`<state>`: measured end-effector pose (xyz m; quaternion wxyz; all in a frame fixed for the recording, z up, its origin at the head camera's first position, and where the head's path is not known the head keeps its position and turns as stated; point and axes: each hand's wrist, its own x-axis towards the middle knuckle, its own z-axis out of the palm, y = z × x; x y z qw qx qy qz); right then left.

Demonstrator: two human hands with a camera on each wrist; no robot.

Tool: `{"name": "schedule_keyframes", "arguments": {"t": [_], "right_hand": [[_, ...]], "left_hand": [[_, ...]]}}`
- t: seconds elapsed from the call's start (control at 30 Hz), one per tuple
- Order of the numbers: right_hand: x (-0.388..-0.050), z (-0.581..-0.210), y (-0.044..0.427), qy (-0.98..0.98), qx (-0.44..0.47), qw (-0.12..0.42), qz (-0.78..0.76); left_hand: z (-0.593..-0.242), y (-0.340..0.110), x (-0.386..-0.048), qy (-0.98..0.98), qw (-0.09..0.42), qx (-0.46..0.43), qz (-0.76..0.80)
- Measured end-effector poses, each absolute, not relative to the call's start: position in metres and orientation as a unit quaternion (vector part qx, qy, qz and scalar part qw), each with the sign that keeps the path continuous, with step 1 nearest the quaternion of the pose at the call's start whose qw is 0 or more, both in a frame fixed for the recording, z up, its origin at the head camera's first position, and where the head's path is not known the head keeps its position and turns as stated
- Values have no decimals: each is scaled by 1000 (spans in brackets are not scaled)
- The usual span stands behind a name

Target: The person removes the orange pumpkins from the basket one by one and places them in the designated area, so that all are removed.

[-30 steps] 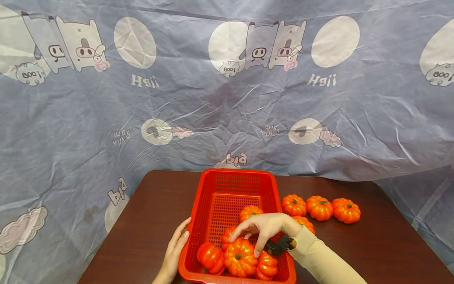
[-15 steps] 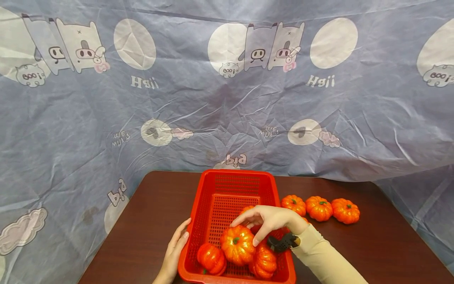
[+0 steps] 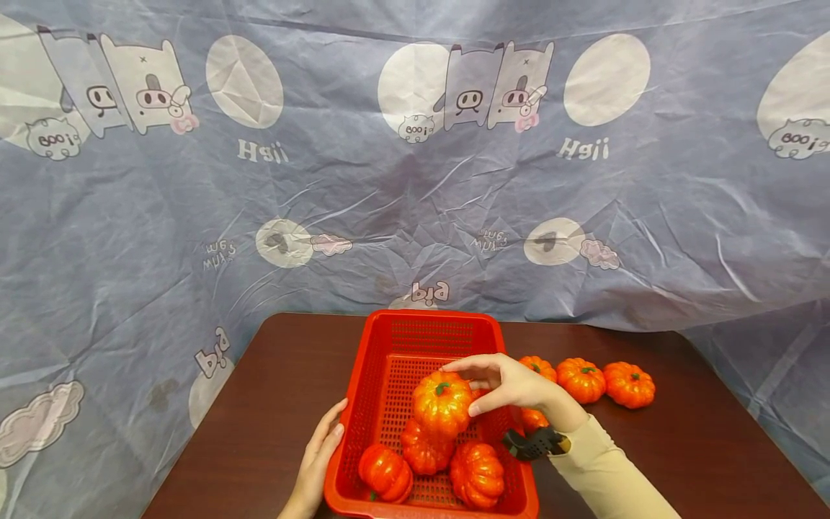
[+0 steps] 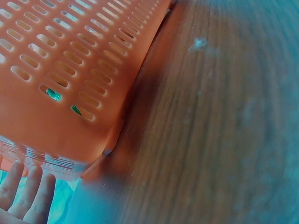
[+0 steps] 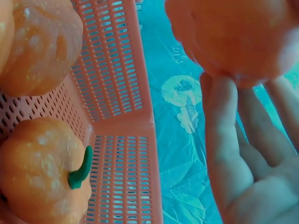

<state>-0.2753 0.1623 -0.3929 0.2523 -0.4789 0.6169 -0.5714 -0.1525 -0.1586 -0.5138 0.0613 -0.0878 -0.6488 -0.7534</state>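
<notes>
Fingers of the right hand [image 3: 515, 383] grip a pumpkin [image 3: 439, 405] over the basket [image 3: 428, 315] — it lies left of them, too round to show a long axis, that hand the nearer. Printed cloth [image 3: 402, 180] hangs behind the basket; a brown table [image 3: 259, 432] lies under it. At the basket's left side rests the left hand [image 3: 318, 455], fingers straight. More pumpkins [image 3: 478, 476] sit inside the basket and to its right — and the held one's green stem [image 3: 442, 388] points up.

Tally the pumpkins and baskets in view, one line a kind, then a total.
Pumpkins: 9 (1 held in the right hand, 4 resting in the basket, 4 on the table; some partly hidden, one mostly behind that hand)
Baskets: 1
Total: 10
</notes>
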Motion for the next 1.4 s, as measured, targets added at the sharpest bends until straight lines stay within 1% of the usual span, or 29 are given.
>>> {"name": "schedule_keyframes", "arguments": {"t": [0.27, 0.47, 0.57, 0.8, 1.07, 1.23, 1.4], "right_hand": [[-270, -393, 182, 665, -416, 149, -602], [-262, -393, 194, 658, -373, 75, -649], [-258, -392, 201, 663, -336, 43, -667], [-248, -392, 216, 699, -225, -50, -677], [-234, -399, 232, 668, -116, -96, -729], [-225, -403, 240, 665, -30, -140, -733], [-220, -412, 249, 649, 21, -186, -738]], "left_hand": [[-514, -159, -152, -645, 63, -96, -756], [-514, -158, -152, -646, 63, -92, -755], [-514, -158, -153, -648, 63, -91, -754], [-514, -158, -153, -651, 62, -87, -752], [-515, -159, -153, -645, 64, -90, -756], [-515, -159, -153, -644, 65, -97, -756], [-515, -159, -152, -639, 58, -100, -761]]}}
